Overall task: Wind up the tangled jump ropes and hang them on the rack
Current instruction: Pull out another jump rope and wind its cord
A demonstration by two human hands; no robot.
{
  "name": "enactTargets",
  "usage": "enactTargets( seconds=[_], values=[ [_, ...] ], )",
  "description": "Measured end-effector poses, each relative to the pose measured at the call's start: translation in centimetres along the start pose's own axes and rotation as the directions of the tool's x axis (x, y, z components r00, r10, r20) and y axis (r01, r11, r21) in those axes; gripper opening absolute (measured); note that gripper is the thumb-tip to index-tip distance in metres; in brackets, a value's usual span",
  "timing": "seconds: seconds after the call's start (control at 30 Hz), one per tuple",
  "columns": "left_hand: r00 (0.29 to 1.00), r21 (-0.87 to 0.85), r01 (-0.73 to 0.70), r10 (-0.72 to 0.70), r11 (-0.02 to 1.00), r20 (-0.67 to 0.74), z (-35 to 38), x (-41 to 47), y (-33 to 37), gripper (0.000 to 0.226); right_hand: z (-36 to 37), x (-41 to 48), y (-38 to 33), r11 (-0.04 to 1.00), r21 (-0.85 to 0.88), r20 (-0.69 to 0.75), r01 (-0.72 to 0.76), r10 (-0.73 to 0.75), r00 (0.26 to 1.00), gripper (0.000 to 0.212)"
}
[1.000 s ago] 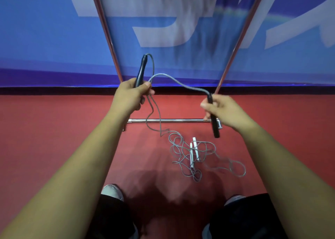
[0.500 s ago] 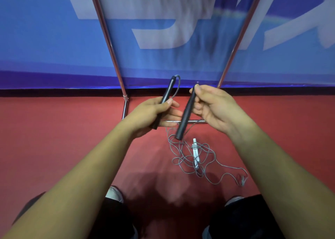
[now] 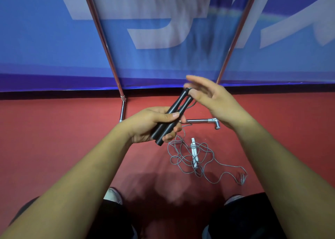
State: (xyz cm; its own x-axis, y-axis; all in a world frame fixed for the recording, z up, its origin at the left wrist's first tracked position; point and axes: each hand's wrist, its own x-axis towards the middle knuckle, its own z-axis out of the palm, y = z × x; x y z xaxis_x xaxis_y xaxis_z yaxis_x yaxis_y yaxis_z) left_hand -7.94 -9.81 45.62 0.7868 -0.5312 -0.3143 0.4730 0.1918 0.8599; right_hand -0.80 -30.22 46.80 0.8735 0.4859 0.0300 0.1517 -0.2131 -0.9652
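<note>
My left hand (image 3: pixel 155 124) grips two black jump-rope handles (image 3: pixel 175 111) side by side, tilted up to the right. My right hand (image 3: pixel 215 101) hovers just right of their upper ends, fingers spread and blurred, holding nothing. Grey cord drops from the handles into a tangled pile (image 3: pixel 192 159) on the red floor. White handles (image 3: pixel 194 152) of another rope lie in that tangle. The metal rack's two poles (image 3: pixel 107 46) rise at left and right, joined by a low crossbar (image 3: pixel 199 120).
A blue banner with white lettering (image 3: pixel 163 21) hangs behind the rack. My shoes (image 3: pixel 113 196) and dark trouser legs stand at the bottom edge, just short of the cord pile. A cord loop (image 3: pixel 241 179) trails out to the right.
The two black handles came together from apart. My right hand let go of its handle and opened; my left hand now holds both.
</note>
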Motion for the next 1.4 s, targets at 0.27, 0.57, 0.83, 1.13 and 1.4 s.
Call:
enactTargets(
  seconds=[0.27, 0.57, 0.83, 1.13, 1.4],
  values=[
    [0.999, -0.160, 0.029, -0.024, 0.987, 0.032, 1.3, 0.5, -1.5, 0.033, -1.3, 0.6, 0.6, 0.999, -0.054, -0.059, -0.009, 0.006, 0.998, 0.016],
    [0.999, -0.062, 0.032, -0.033, 0.998, -0.006, 1.8, 0.9, -2.4, 0.032, -1.6, 0.6, 0.0, 0.993, -0.109, -0.146, 0.046, -0.062, 0.987, 0.016],
    [0.959, -0.124, -0.208, 0.177, 0.970, -0.222, 0.1, 1.0, -0.9, 0.012, -1.4, 1.0, 1.9, 0.996, -0.086, -0.013, -0.001, 0.000, 1.000, 0.017],
    [0.733, -0.327, -0.568, 0.284, 0.755, -0.618, -2.9, 0.9, 2.0, 0.008, 2.7, 0.1, 2.3, 0.996, -0.046, 0.251, -0.082, 0.090, 0.964, 0.017],
    [0.659, -0.262, -0.646, 0.351, 0.717, -0.665, -2.7, 0.9, 2.1, 0.016, 6.9, -0.9, 1.3, 0.980, 0.139, 0.174, -0.144, 0.119, 0.977, 0.019]
  ],
)
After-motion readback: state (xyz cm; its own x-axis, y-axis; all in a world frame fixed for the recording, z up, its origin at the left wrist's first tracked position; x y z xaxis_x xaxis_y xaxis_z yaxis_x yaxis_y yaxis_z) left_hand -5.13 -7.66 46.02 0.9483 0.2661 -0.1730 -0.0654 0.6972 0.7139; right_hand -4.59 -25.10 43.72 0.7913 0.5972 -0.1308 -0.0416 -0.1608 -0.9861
